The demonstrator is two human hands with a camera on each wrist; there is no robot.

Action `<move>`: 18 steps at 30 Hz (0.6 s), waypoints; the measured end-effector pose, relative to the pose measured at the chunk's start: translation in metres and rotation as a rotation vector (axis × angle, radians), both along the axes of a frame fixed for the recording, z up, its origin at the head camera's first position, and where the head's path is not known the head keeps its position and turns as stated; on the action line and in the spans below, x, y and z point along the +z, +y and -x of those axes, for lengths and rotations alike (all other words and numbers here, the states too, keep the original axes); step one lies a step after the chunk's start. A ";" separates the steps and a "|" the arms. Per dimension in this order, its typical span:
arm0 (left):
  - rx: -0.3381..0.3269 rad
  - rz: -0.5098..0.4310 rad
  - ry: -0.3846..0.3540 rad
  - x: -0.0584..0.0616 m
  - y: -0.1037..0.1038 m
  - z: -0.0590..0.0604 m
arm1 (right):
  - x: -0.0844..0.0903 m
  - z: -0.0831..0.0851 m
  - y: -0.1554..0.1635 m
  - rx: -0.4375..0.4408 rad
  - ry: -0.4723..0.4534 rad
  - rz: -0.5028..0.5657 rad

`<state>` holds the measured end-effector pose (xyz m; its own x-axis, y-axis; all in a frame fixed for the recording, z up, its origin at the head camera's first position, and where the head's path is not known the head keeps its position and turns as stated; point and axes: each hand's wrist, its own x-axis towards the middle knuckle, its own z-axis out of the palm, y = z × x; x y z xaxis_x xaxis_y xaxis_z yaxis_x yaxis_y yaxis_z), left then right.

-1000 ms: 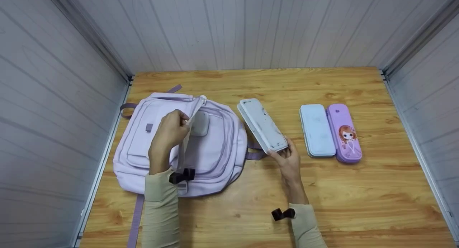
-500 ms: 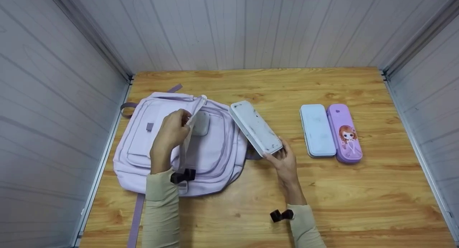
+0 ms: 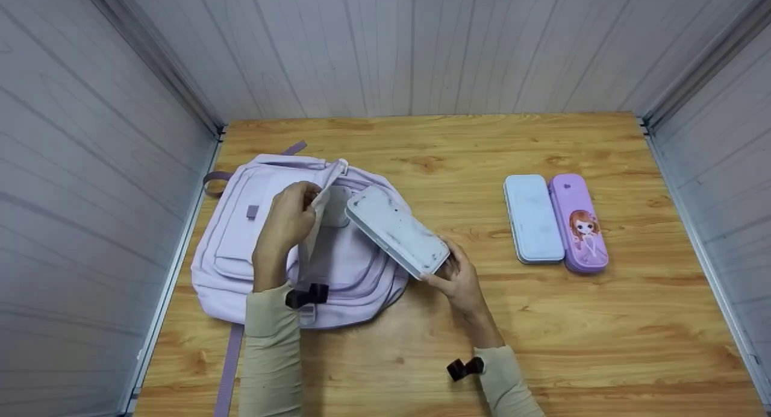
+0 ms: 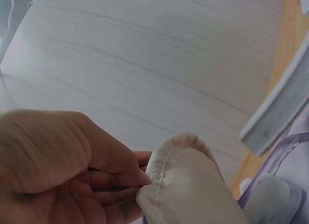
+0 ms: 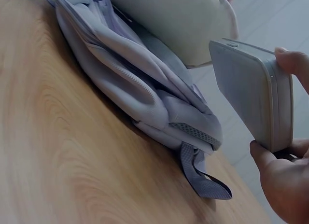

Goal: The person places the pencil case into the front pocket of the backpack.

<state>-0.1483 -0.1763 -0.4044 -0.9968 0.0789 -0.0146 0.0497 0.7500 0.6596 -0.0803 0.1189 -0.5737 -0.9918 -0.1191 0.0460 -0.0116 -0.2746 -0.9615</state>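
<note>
From the head view, the right hand [image 3: 461, 278] grips the near end of a grey pencil case [image 3: 396, 231], its long axis slanting up-left over the lilac backpack [image 3: 355, 266] on the wooden table [image 3: 602, 320]. The left hand [image 3: 286, 224] pinches the backpack's opened flap [image 3: 322, 191] upward.

Left wrist view: fingers [image 4: 120, 175] curl on the flap's hem (pale lining showing).

Right wrist view: thumb and fingertip clamp the case's end, the far end aimed at the backpack's opening.

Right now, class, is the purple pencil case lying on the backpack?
No, the purple pencil case lies on the table, well apart from the backpack.
</note>
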 end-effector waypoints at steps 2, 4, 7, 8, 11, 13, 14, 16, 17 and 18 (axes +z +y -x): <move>0.002 -0.005 -0.002 0.000 0.000 -0.001 | -0.001 -0.001 -0.003 0.036 0.025 -0.028; 0.003 -0.008 -0.001 0.000 0.000 -0.001 | -0.003 -0.003 -0.007 0.064 0.044 -0.056; 0.009 -0.009 0.001 0.001 -0.001 -0.001 | -0.001 -0.006 -0.011 0.099 0.048 -0.103; 0.011 -0.009 0.002 0.002 -0.001 -0.001 | -0.001 -0.007 -0.013 0.104 0.051 -0.127; 0.015 -0.011 0.007 0.003 -0.001 -0.001 | 0.010 -0.011 -0.018 0.121 0.052 -0.200; 0.016 -0.013 0.012 0.003 -0.001 -0.002 | 0.021 -0.014 -0.021 0.132 0.057 -0.248; 0.017 -0.013 0.014 0.003 -0.001 -0.002 | 0.022 -0.014 -0.021 0.137 0.065 -0.264; 0.016 -0.015 0.017 0.003 -0.001 -0.002 | 0.028 -0.015 -0.022 0.157 0.069 -0.296; 0.017 -0.017 0.016 0.003 -0.001 -0.002 | 0.029 -0.015 -0.022 0.167 0.074 -0.307; 0.018 -0.018 0.015 0.003 -0.001 -0.002 | 0.029 -0.015 -0.022 0.176 0.080 -0.319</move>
<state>-0.1464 -0.1778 -0.4010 -0.9981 0.0610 0.0021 0.0465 0.7388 0.6723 -0.0657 0.0966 -0.5448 -0.9496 -0.3084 0.0554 -0.0693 0.0345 -0.9970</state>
